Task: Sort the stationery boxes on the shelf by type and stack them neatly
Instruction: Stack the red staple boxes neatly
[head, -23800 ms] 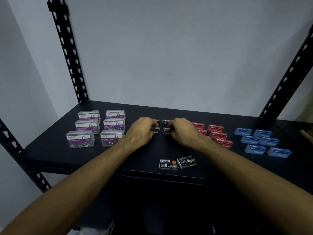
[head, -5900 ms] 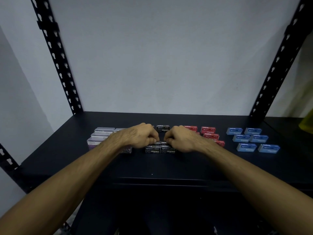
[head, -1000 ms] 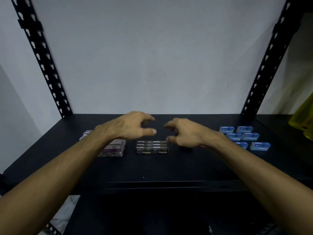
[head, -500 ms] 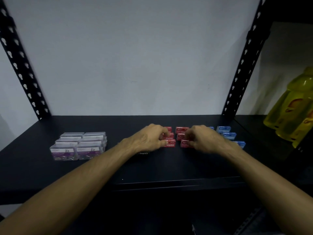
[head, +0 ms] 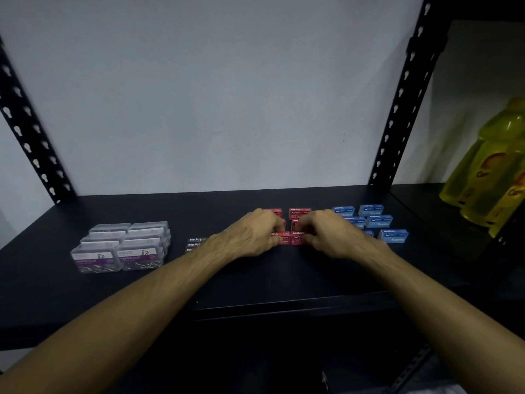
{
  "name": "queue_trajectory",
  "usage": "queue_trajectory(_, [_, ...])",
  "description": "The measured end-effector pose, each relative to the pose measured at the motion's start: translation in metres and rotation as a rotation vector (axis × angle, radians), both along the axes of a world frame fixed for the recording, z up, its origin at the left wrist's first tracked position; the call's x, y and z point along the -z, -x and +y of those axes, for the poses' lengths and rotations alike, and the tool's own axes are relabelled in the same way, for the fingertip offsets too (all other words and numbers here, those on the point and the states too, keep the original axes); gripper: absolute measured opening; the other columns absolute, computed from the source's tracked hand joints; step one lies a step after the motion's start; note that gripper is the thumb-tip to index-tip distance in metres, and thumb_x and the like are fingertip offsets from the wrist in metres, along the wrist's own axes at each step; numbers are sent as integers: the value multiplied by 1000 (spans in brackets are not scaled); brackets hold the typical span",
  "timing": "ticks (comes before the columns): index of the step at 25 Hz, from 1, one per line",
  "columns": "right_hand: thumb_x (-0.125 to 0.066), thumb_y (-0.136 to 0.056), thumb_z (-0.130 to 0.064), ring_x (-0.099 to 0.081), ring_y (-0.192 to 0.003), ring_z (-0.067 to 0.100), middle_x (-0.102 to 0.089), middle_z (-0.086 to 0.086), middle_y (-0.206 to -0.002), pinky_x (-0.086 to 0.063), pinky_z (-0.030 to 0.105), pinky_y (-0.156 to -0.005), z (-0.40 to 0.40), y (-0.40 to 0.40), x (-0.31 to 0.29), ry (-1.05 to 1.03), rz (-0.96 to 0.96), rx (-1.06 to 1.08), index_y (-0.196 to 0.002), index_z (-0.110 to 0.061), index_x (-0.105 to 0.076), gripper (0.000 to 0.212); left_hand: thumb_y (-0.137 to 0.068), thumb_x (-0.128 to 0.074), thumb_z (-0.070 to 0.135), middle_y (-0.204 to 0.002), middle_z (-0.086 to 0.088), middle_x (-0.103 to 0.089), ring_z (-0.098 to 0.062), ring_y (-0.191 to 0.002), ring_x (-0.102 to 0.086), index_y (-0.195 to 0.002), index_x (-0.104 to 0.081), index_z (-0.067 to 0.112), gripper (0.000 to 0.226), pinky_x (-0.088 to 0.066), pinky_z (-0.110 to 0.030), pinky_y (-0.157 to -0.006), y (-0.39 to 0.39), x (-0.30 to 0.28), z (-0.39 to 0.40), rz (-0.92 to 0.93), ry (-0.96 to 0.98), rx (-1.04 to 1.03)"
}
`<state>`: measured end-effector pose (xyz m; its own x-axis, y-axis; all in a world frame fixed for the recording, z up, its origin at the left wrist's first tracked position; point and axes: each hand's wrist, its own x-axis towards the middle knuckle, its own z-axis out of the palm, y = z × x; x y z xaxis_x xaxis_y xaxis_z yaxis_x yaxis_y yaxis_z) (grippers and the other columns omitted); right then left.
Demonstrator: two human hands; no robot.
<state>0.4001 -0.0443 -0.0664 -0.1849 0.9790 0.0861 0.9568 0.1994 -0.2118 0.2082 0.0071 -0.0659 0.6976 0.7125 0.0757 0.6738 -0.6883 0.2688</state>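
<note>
Fingers (head: 272, 233) of my left hand (head: 251, 236) curl down onto the near red staple boxes (head: 297, 223) at the frame's centre; those of my right hand (head: 329, 234) curl onto the same cluster from the other side. Both hands seem to pinch the front pair, though the knuckles hide the actual contact. I can make out about five red boxes, some covered. Left of my left wrist sits a stack of black staple boxes (head: 194, 244), three label edges showing, the rest hidden by my forearm. Further left, clear paper clip boxes (head: 122, 247) stand two across and about four deep. Right of centre I count six blue staple boxes (head: 377, 221), loosely spaced. Bare shelf (head: 270, 280) runs wide between my hands and the front edge, and behind the boxes to the wall. Yellow bottles (head: 491, 177) stand at the right edge, beyond the upright post (head: 403, 95).
</note>
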Motion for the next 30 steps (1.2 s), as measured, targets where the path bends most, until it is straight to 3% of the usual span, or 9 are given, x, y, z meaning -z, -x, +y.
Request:
queue_trajectory(7, [-62,-92,-20,-63,-87,9,-69,-8,-99,-56,35,-82,-3,3,-1,3,18,-11,-105,-24,-69,16,-94,-61,27,-92,3,-66,-13,-80,-63,-102,-69,19,14,-56,-34,-73,1,2,1,-6,-2,15])
queue_trajectory(13, [-64,-91,-34,-61,-80,8,-64,-11,-91,-49,27,-70,-5,0,-9,-32,50,19,-104,-24,-69,18,-91,-64,41,-85,11,-65,-5,-75,-61,-103,-69,25,20,-46,-23,-64,8,-4,6,-97,-7,-13])
queue_trajectory(18, [-56,-97,-30,-57,-97,14,-58,-1,-114,-40,27,-76,7,-13,-17,-83,18,119,-120,-22,-65,27,-94,-61,34,-99,7,-66,-4,-86,-60,-112,-69,20,23,-44,-20,-73,15,-13,24,-155,-31,-59])
queue_trajectory(22, [-51,-99,-23,-59,-100,15,-63,0,-121,-43,27,-76,16,-12,-14,-26,22,118,-120,-21,-66,26,-95,-60,32,-91,13,-59,-2,-81,-55,-107,-70,19,20,-40,-17,-69,12,-7,32,-93,-16,-39])
queue_trajectory(25, [-49,-101,-23,-62,-99,14,-66,2,-120,-51,27,-80,21,-9,-12,28,47,99,-120,-18,-65,26,-96,-60,32,-89,13,-61,-3,-79,-57,-103,-69,21,16,-41,-17,-65,8,-2,35,-87,17,-39])
queue_trajectory(30, [-47,-103,-22,-63,-103,16,-66,4,-123,-51,25,-80,23,-6,-9,71,98,85,-125,-15,-63,28,-96,-60,30,-88,13,-64,-3,-78,-60,-104,-70,20,16,-43,-16,-65,4,3,37,-118,62,-29])
